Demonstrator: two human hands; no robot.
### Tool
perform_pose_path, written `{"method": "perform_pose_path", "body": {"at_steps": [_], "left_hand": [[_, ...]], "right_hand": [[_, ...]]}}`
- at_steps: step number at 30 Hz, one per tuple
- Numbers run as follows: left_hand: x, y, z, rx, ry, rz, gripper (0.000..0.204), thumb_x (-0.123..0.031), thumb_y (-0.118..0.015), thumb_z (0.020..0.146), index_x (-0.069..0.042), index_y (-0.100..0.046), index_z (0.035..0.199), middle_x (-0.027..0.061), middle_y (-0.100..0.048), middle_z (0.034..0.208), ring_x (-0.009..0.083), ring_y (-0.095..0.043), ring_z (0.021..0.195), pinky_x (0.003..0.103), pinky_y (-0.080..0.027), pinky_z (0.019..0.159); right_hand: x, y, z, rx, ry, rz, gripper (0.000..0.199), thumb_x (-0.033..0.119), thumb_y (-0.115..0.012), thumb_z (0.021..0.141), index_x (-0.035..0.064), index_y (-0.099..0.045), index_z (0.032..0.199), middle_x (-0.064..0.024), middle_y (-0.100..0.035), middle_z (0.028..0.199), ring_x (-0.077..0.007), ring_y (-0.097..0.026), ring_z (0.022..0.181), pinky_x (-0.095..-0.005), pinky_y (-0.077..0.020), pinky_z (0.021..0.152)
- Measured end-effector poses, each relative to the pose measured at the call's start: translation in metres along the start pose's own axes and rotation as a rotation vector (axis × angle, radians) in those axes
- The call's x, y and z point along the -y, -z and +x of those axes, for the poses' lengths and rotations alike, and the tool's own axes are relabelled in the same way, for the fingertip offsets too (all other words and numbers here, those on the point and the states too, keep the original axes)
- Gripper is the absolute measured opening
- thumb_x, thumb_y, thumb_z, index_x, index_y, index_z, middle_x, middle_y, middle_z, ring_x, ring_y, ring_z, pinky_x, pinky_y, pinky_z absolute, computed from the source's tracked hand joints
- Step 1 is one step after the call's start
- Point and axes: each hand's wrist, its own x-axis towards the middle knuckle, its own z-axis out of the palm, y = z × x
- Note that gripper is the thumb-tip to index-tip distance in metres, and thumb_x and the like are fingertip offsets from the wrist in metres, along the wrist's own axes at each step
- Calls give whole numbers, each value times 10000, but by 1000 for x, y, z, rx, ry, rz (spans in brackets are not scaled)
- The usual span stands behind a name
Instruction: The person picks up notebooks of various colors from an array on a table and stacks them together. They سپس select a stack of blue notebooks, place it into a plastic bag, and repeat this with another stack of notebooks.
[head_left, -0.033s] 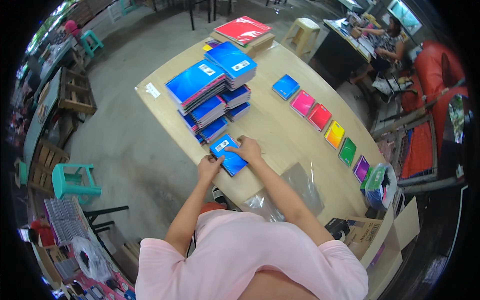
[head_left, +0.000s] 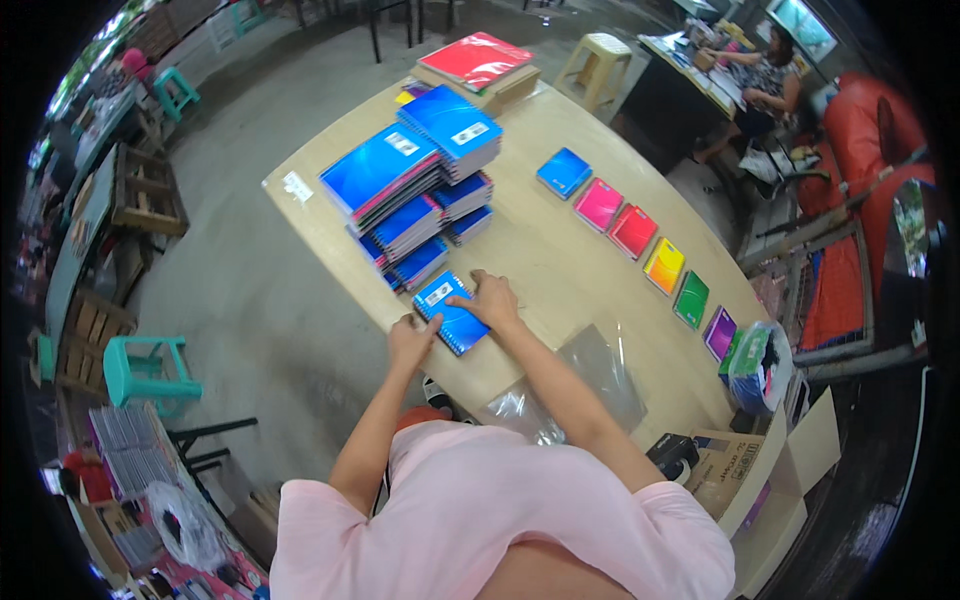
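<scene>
Pale table [head_left: 545, 300] has a small blue notebook [head_left: 455, 322] near its left edge — left hand [head_left: 410, 342] and right hand [head_left: 495, 302] both with fingers pinched on it, probably so it doesn't slide around.

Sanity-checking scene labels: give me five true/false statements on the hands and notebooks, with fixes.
1. The left hand and right hand both touch one blue notebook. True.
2. The stacked notebooks are right of the pink notebook. False: they are left of it.
3. The green notebook lies between the yellow notebook and purple notebook. True.
4. Clear plastic lies beneath the left forearm. False: beneath the right forearm.
5. Six notebooks form the single-file row. True.
</scene>
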Motion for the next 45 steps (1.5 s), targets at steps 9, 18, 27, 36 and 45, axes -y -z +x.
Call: {"method": "perform_pose_path", "body": {"at_steps": [9,18,27,36,45], "left_hand": [[-194,30,-28,661,-429,-108,412,-300,-697,858,9,-622,1120,119,-667,898,181,-690,683,277,-524,611],[-262,-193,180,193,-573,210,610,-399,-760,740,-55,-563,1205,225,-502,1203,381,-510,1120,444,-456,932],[-338,-268,244,-84,-376,448,531,-315,-773,737,-50,-597,1162,191,-425,1300,353,-454,1177,503,-466,908],[-352,-238,237,358,-354,-143,448,-180,-720,781,-24,-568,1172,188,-563,1194,328,-615,999,444,-542,803],[-246,-232,194,801,96,-1278,470,-280,-535,963,-47,-409,1352,133,-561,1256,291,-586,1098,434,-512,928]], "right_hand": [[142,321,-141,-605,842,1286,684,29,-586,733,62,-373,1383,-53,-479,1096,-137,-478,1001,-270,-455,732],[124,352,-192,-928,705,932,613,144,-623,817,73,-380,1376,-22,-488,869,-158,-521,816,-294,-451,706],[-87,255,-112,-462,-172,688,395,104,-705,764,50,-628,1147,-82,-583,846,-200,-587,753,-333,-481,709],[-230,161,78,-565,-434,22,376,325,-691,807,-28,-685,935,-204,-591,962,-372,-553,994,-466,-474,867],[-216,172,171,-590,-980,-67,593,353,-786,746,-22,-553,1142,-179,-529,1179,-327,-561,1048,-457,-491,850]]}}
